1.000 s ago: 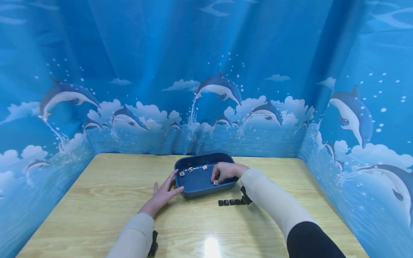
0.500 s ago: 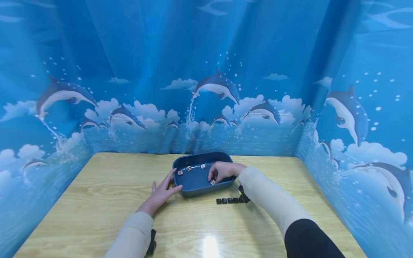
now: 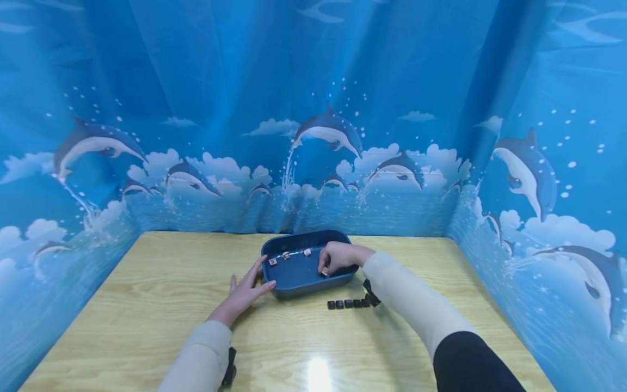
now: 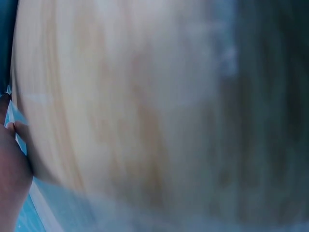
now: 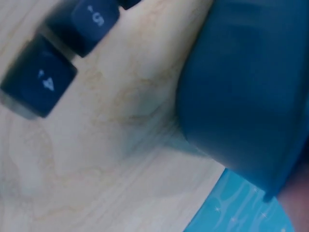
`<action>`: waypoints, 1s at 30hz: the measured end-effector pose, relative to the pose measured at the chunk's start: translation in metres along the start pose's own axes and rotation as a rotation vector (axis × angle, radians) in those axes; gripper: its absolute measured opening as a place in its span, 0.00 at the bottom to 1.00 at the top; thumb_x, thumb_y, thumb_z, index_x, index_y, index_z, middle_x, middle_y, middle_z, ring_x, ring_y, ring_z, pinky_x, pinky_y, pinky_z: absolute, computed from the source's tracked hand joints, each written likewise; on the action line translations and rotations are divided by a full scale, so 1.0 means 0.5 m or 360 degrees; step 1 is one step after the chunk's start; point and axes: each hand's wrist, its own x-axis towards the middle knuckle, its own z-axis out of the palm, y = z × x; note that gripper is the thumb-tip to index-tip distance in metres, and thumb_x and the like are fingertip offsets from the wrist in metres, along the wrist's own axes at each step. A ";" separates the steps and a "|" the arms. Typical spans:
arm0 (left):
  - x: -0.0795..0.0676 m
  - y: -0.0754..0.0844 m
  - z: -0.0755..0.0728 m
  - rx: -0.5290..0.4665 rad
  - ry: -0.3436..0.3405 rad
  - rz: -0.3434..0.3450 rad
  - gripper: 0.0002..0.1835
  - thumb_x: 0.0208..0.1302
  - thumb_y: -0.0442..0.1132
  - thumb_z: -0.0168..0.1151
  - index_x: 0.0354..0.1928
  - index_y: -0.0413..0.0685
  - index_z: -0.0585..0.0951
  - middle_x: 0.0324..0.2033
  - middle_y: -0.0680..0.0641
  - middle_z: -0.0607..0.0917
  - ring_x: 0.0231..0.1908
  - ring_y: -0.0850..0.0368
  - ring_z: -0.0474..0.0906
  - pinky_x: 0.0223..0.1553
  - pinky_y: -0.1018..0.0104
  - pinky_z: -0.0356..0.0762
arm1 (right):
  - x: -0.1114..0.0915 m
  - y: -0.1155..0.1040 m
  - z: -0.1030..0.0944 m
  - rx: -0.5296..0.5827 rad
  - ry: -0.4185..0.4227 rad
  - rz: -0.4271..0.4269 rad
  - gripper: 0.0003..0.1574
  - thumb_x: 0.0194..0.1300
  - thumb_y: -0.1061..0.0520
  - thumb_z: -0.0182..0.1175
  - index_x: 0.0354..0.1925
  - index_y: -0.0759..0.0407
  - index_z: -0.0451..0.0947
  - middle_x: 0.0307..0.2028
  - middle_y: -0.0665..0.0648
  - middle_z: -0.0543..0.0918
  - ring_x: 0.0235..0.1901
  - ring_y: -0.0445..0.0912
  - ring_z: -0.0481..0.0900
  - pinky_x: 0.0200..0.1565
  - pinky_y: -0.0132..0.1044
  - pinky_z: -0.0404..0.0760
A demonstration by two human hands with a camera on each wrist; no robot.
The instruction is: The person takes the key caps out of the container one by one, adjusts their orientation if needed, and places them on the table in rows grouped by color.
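A dark blue box (image 3: 297,272) stands on the table. My left hand (image 3: 243,294) rests on its left end, thumb and fingers spread along the rim. Inside the box, my right hand (image 3: 339,257) pinches a small pale-sided keycap (image 3: 325,271) close to the bottom; the fingers partly hide it. Other pale-sided keycaps lie in the box, one keycap (image 3: 272,262) by the left wall and two farther back. In front of the box is a row of black keycaps (image 3: 348,304). The right wrist view shows one black keycap (image 5: 41,77) marked 4 and another marked 5.
The wooden table (image 3: 147,305) reaches to a blue dolphin-print curtain (image 3: 220,109) at the back and sides. Dark straps with devices sit at both wrists; the right one (image 3: 371,293) is beside the row's right end.
In the right hand the pale keycap has turned and sits slightly farther back in the box. The left hand stays at the rim. The whole view has shifted slightly.
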 end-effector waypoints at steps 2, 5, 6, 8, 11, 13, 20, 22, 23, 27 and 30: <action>0.001 0.000 0.000 0.0005 0.0001 0.0016 0.45 0.67 0.57 0.59 0.78 0.62 0.46 0.71 0.37 0.60 0.71 0.34 0.50 0.64 0.37 0.12 | -0.005 -0.001 -0.007 0.0027 0.0022 0.0006 0.09 0.56 0.66 0.70 0.35 0.53 0.88 0.32 0.44 0.84 0.34 0.38 0.81 0.38 0.31 0.82; 0.002 0.000 0.000 0.0014 -0.0004 0.0016 0.45 0.67 0.58 0.59 0.78 0.62 0.46 0.71 0.37 0.60 0.71 0.34 0.51 0.64 0.36 0.13 | -0.014 -0.003 -0.015 0.0074 0.0056 -0.0026 0.10 0.56 0.65 0.71 0.38 0.55 0.88 0.32 0.45 0.84 0.34 0.39 0.80 0.37 0.32 0.81; 0.003 0.000 0.000 0.0017 -0.0005 0.0020 0.45 0.67 0.58 0.59 0.78 0.62 0.46 0.71 0.37 0.60 0.71 0.34 0.51 0.64 0.36 0.13 | -0.017 -0.004 -0.017 0.0095 0.0065 -0.0051 0.10 0.56 0.65 0.71 0.39 0.56 0.88 0.33 0.45 0.83 0.33 0.40 0.80 0.37 0.33 0.81; 0.003 -0.001 -0.001 0.0021 -0.0008 0.0015 0.45 0.67 0.57 0.59 0.78 0.62 0.45 0.71 0.37 0.60 0.71 0.35 0.51 0.64 0.37 0.13 | -0.024 -0.007 -0.021 0.0129 0.0082 -0.0120 0.11 0.57 0.65 0.70 0.41 0.57 0.87 0.33 0.46 0.83 0.33 0.41 0.80 0.36 0.33 0.82; 0.004 -0.001 -0.003 0.0020 -0.0011 0.0014 0.45 0.67 0.57 0.59 0.78 0.61 0.45 0.71 0.37 0.60 0.71 0.35 0.51 0.64 0.37 0.13 | -0.037 -0.014 -0.027 0.0196 0.0111 -0.0217 0.12 0.58 0.66 0.69 0.43 0.61 0.87 0.34 0.48 0.83 0.34 0.42 0.80 0.37 0.34 0.83; 0.005 -0.001 -0.005 0.0024 -0.0008 0.0014 0.45 0.67 0.57 0.58 0.78 0.61 0.45 0.71 0.36 0.59 0.71 0.35 0.50 0.64 0.37 0.13 | -0.047 -0.020 -0.032 0.0247 0.0129 -0.0264 0.12 0.59 0.67 0.67 0.44 0.64 0.86 0.35 0.49 0.82 0.36 0.43 0.81 0.39 0.35 0.83; 0.002 0.001 -0.008 0.0045 -0.0005 0.0006 0.45 0.67 0.58 0.58 0.78 0.59 0.46 0.71 0.36 0.59 0.71 0.35 0.50 0.64 0.36 0.13 | -0.085 -0.034 -0.037 0.0394 0.0212 -0.0248 0.14 0.60 0.67 0.67 0.46 0.67 0.84 0.40 0.50 0.83 0.39 0.44 0.82 0.43 0.36 0.83; 0.001 0.001 -0.008 0.0043 -0.0006 0.0010 0.45 0.67 0.57 0.58 0.78 0.59 0.46 0.71 0.36 0.59 0.71 0.35 0.50 0.64 0.37 0.13 | -0.097 -0.036 -0.033 0.0415 0.0241 -0.0197 0.14 0.60 0.65 0.68 0.46 0.66 0.84 0.41 0.50 0.83 0.40 0.44 0.82 0.43 0.36 0.83; 0.001 0.001 -0.008 0.0041 -0.0007 0.0011 0.45 0.67 0.57 0.58 0.78 0.59 0.46 0.71 0.36 0.59 0.71 0.35 0.50 0.64 0.37 0.13 | -0.104 -0.037 -0.030 0.0438 0.0257 -0.0170 0.14 0.61 0.64 0.68 0.46 0.66 0.84 0.41 0.50 0.83 0.40 0.44 0.82 0.43 0.36 0.83; 0.002 0.000 -0.006 0.0043 -0.0009 0.0015 0.45 0.67 0.57 0.58 0.78 0.59 0.46 0.70 0.36 0.60 0.71 0.35 0.51 0.64 0.37 0.13 | -0.128 -0.038 -0.010 0.0597 0.0333 -0.0111 0.14 0.60 0.62 0.68 0.46 0.66 0.83 0.41 0.52 0.83 0.41 0.46 0.84 0.43 0.39 0.84; 0.002 0.002 -0.005 0.0045 -0.0008 0.0026 0.45 0.68 0.56 0.59 0.78 0.59 0.46 0.70 0.36 0.60 0.71 0.35 0.51 0.64 0.36 0.13 | -0.148 -0.041 0.005 0.0700 0.0398 -0.0128 0.15 0.60 0.63 0.68 0.46 0.68 0.82 0.45 0.57 0.83 0.41 0.47 0.84 0.44 0.39 0.84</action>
